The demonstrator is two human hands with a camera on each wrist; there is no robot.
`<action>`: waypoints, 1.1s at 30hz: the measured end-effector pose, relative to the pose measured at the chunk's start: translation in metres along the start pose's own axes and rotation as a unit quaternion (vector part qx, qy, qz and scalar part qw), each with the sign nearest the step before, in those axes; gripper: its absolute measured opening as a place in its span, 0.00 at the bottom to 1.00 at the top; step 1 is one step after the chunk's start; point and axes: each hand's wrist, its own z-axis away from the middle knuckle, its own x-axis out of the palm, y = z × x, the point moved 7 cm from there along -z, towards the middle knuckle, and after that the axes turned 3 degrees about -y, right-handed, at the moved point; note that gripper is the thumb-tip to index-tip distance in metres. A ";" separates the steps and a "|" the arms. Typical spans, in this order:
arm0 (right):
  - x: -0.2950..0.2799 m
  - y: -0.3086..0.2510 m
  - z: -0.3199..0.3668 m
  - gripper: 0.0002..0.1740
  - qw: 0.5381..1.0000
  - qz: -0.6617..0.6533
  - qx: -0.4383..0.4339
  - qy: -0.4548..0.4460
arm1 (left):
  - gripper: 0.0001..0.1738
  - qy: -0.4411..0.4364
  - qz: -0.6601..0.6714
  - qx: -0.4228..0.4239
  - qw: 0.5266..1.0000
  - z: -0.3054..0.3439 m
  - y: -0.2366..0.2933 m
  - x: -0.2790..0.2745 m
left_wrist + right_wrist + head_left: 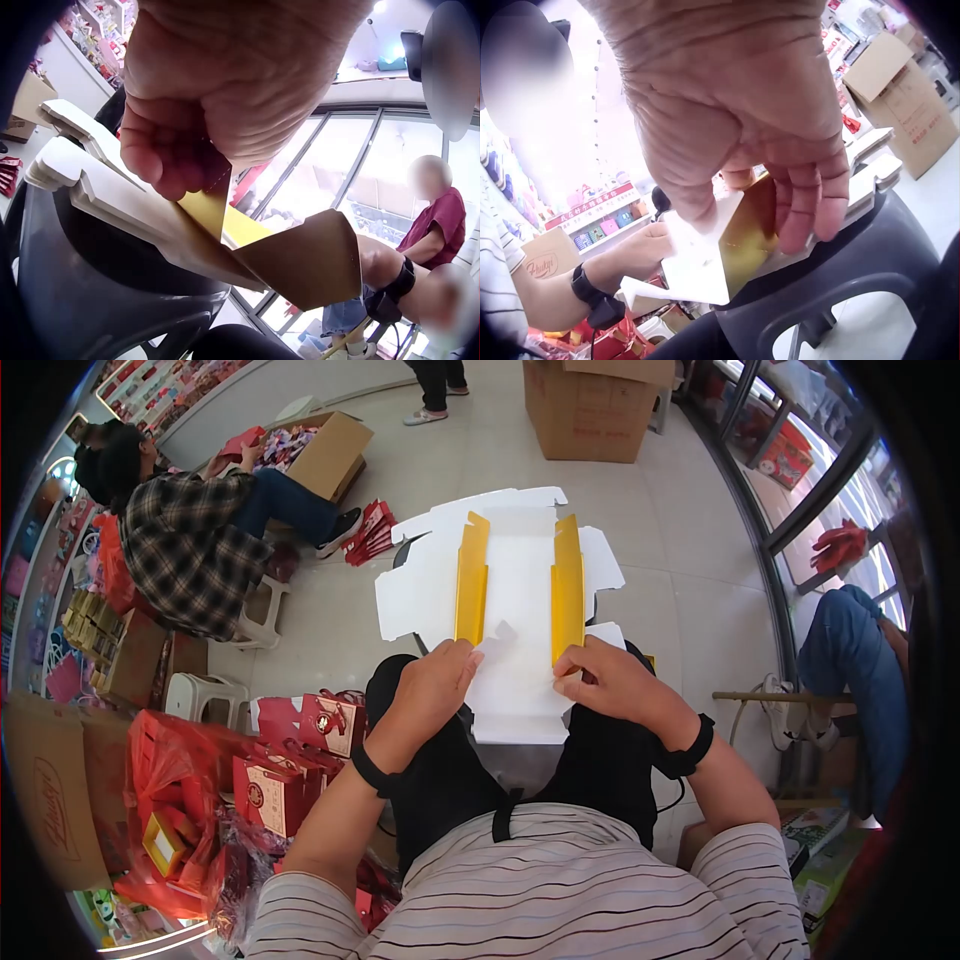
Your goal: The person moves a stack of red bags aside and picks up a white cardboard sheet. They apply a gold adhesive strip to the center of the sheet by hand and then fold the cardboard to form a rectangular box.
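A flat cardboard box blank (522, 585), white on its upper face, lies in front of me over my lap. Its long left side panel (472, 585) and long right side panel (568, 590) are folded up and show yellow-gold. With curled fingers my left hand (432, 682) pinches the near end of the left panel. My right hand (622, 685) grips the near end of the right one, thumb on a white flap (697, 259) and fingers along the gold face (751, 225). More white blanks (112, 199) are stacked underneath, on a dark grey plastic stool (97, 274).
To my left stand red gift bags (275, 795), a red plastic bag (170, 760) and a white stool (205, 690). A seated person (190, 540) works by an open carton (335, 455). A large carton (590, 410) stands ahead; another person's legs (850, 660) are at right.
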 end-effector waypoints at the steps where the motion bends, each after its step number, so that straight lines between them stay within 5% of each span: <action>1: -0.003 0.006 -0.005 0.13 1.000 -0.019 0.010 0.005 | 0.16 -0.004 -0.014 0.000 1.000 0.000 0.001 0.001; 5: -0.006 0.004 -0.014 0.20 0.994 -0.093 0.022 0.048 | 0.14 -0.018 -0.094 0.041 0.995 -0.006 0.015 0.002; 13: -0.002 -0.009 -0.024 0.14 0.991 0.102 -0.014 0.087 | 0.13 -0.028 -0.146 0.093 0.984 -0.013 0.024 0.002; 16: -0.002 -0.006 -0.029 0.13 0.984 0.162 0.003 0.069 | 0.10 -0.051 -0.154 0.032 0.986 -0.018 0.023 0.001; 19: -0.001 -0.006 -0.032 0.12 0.980 0.188 0.002 0.064 | 0.17 0.135 -0.196 0.112 0.965 -0.018 0.037 -0.011; 22: -0.001 -0.010 -0.033 0.12 0.978 0.201 0.005 0.062 | 0.24 0.150 -0.188 0.186 0.953 -0.020 0.053 -0.012; 33: -0.001 -0.003 -0.037 0.12 0.977 0.206 0.028 0.038 | 0.18 0.040 -0.140 0.192 0.971 -0.025 0.040 0.020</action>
